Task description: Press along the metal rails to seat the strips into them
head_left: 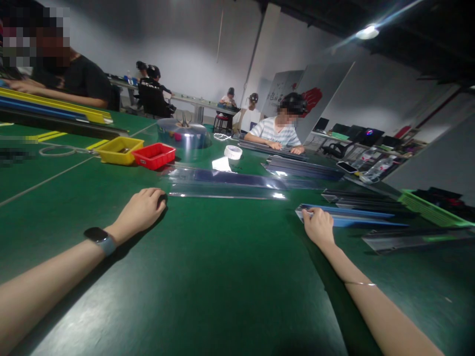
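Observation:
My left hand (143, 210), with a watch on the wrist, rests on the green table (208, 277). Its fingers are curled together, and I see nothing in them. Just beyond it begin clear plastic strips (226, 190), lying flat side by side. On the right, my right hand (319, 226) is closed over the near left end of a long blue plastic profile (363, 222). The profile lies on the table and points away to the right. The undersides of the fingers are hidden.
A yellow bin (120, 151), a red bin (155, 156), a coil of clear strip (183, 133) and a tape roll (233, 152) stand beyond. Dark profiles (371, 203) and a green basket (434, 210) lie right. A co-worker (278, 131) sits across; another person (85, 79) sits left.

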### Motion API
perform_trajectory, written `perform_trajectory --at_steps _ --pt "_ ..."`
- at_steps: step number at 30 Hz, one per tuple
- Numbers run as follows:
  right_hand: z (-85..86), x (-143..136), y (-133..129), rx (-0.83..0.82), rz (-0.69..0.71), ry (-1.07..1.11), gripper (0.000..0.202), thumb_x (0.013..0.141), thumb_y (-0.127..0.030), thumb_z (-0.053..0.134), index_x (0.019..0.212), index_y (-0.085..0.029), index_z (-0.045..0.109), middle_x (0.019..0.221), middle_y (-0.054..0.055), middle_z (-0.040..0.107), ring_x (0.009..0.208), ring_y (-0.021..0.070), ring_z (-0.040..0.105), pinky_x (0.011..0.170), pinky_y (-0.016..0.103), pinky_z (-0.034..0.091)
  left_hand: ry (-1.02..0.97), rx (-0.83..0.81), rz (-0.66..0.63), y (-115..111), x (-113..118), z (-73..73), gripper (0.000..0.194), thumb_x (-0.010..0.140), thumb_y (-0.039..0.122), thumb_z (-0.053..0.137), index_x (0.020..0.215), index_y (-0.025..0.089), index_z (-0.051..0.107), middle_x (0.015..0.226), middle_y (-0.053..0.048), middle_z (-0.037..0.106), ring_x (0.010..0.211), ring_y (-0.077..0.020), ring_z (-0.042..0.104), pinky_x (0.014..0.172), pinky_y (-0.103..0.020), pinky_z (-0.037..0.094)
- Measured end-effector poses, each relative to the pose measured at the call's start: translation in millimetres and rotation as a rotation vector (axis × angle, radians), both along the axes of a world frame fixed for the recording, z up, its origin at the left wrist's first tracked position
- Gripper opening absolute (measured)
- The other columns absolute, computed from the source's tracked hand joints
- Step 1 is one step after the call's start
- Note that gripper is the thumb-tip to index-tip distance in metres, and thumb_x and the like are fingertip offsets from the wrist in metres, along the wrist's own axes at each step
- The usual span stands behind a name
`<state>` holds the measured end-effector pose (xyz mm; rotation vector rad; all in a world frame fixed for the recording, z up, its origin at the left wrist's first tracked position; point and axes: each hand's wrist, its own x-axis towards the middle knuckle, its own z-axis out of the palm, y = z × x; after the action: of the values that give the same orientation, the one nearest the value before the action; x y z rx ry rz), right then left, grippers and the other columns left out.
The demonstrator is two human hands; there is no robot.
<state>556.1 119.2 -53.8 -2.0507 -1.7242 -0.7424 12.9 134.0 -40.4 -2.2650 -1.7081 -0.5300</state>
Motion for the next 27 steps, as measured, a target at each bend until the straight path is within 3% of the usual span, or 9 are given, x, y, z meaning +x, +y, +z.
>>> perform_trajectory --at_steps 4,7,9,12,18,27 --pt "12.8 -114.0 -48.2 -0.019 0.261 0.114 0.034 0.085 -0.042 0.036 0.100 -0.014 0.048 0.089 0.011 0.056 0.085 0.0248 0.049 0.080 0.044 0.032 -0.022 -0.019 0.003 -0.1 -0.4 -0.2 0.037 0.079 0.036 0.034 0.103 0.016 0.054 0.106 -0.010 0.057 0.100 -0.0246 0.049 0.088 -0.038 0.036" --pt "27.5 -186.4 -94.1 -0.154 0.636 0.206 0.038 0.083 -0.036 0.041 0.114 -0.014 0.040 0.101 0.013 0.052 0.093 0.0240 0.047 0.081 0.042 0.037 -0.058 -0.027 -0.001 -1.0 -0.8 0.2 0.036 0.079 0.036 0.035 0.103 0.017 0.054 0.106 -0.010 0.057 0.101 -0.0247 0.049 0.088 -0.038 0.036" --pt "36.5 -212.8 -115.7 -0.231 0.904 0.200 0.045 0.081 -0.032 0.045 0.121 -0.016 0.033 0.113 0.014 0.046 0.106 0.0247 0.041 0.086 0.043 0.037 -0.074 -0.025 -0.011 -1.9 -0.7 0.9 0.036 0.079 0.036 0.035 0.104 0.016 0.053 0.106 -0.010 0.057 0.101 -0.0246 0.049 0.088 -0.038 0.036" --pt "43.7 -218.4 -123.9 -0.188 1.045 0.133 0.045 0.079 -0.027 0.047 0.121 -0.022 0.034 0.115 0.012 0.045 0.110 0.0255 0.039 0.089 0.048 0.035 -0.100 -0.020 -0.017 -2.8 -0.4 1.5 0.037 0.079 0.035 0.036 0.106 0.016 0.052 0.108 -0.011 0.056 0.102 -0.0247 0.049 0.089 -0.038 0.036" --pt "43.1 -187.6 -97.8 -0.179 0.816 0.124 0.030 0.076 -0.034 0.051 0.102 -0.017 0.050 0.093 0.010 0.051 0.091 0.0240 0.047 0.077 0.041 0.040 -0.047 -0.045 -0.005 -1.6 -0.5 -1.1 0.043 0.081 0.034 0.033 0.119 0.017 0.044 0.121 -0.008 0.051 0.114 -0.0227 0.042 0.094 -0.038 0.031" --pt "40.2 -188.6 -98.4 -0.243 0.836 0.052 0.021 0.079 -0.036 0.049 0.086 -0.018 0.054 0.082 0.006 0.052 0.078 0.0187 0.049 0.069 0.033 0.040 -0.053 -0.050 -0.023 -2.8 0.8 2.8 0.039 0.081 0.034 0.033 0.113 0.018 0.049 0.113 -0.008 0.056 0.106 -0.0222 0.047 0.092 -0.036 0.034"
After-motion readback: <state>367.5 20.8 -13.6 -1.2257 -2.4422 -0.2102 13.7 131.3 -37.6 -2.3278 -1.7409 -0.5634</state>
